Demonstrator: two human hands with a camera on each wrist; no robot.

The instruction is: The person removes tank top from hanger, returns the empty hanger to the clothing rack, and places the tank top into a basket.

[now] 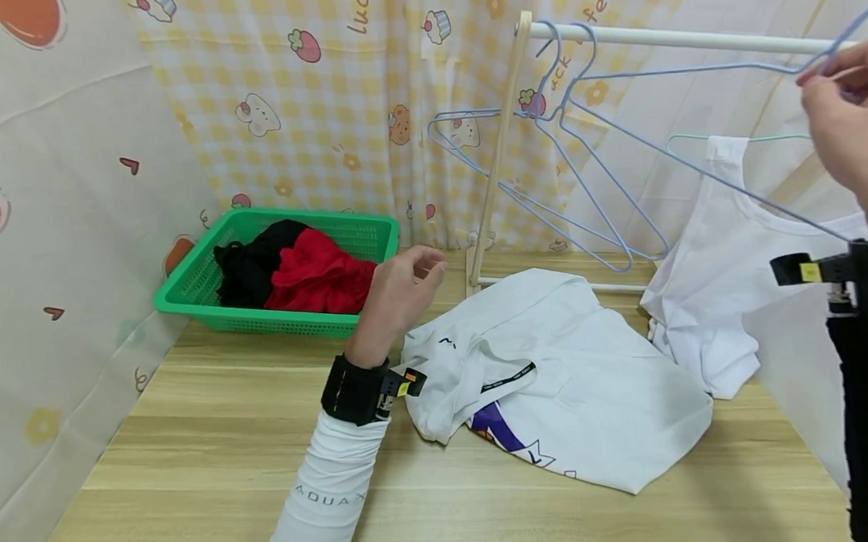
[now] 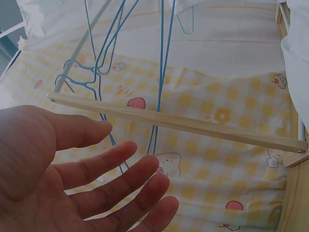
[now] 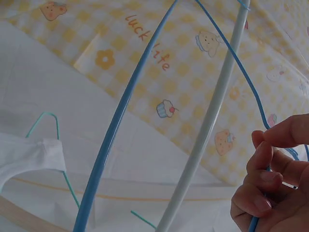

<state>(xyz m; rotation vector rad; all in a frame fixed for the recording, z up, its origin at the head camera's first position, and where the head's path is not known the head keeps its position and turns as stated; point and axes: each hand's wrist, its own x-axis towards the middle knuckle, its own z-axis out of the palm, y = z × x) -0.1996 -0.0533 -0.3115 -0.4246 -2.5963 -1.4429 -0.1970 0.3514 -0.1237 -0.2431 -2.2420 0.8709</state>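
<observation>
Pinching a blue wire hanger (image 1: 689, 166) at its corner, my right hand (image 1: 845, 129) has thumb and forefinger closed on the wire up by the white rail (image 1: 684, 37); the right wrist view shows the fingertips (image 3: 282, 137) wrapped round the thin wire with the rail just beside them. My left hand (image 1: 399, 292) hangs free, fingers (image 2: 120, 179) loosely spread and holding nothing, above the white T-shirt (image 1: 553, 378) lying crumpled on the table (image 1: 211, 470) just below and to the right of those fingers.

Risks noted:
- The grip is a fingertip pinch on smooth wire. I judge the hanger could twist or slip out if pulled sideways.
- Other blue hangers (image 1: 583, 218) hang crowded at the far end of the rail from my right fingers. Their hooks and arms overlap, so drawing one away could drag its neighbours off.
- A second white shirt (image 1: 715, 293) on a green hanger (image 1: 731, 139) hangs directly beneath my right fingers; the swinging wire could snag its neckline.
- The wooden frame (image 1: 498, 157) stands between both hands and looks light; a tug on the rail might rock it.

A green basket (image 1: 211, 263) of dark and red clothing sits beyond the left fingers, apart.
</observation>
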